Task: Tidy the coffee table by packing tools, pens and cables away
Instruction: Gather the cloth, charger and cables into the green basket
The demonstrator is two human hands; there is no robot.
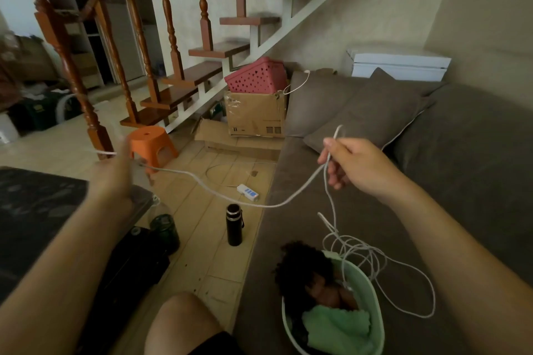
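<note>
Left hand [115, 176] a blur, grip on white cable [259, 204] unclear.

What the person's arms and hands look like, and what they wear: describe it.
Both forearms are bare, no sleeves in view. The right hand shows no glove, ring or watch. The left hand is motion-blurred, so small items cannot be ruled out.
</note>
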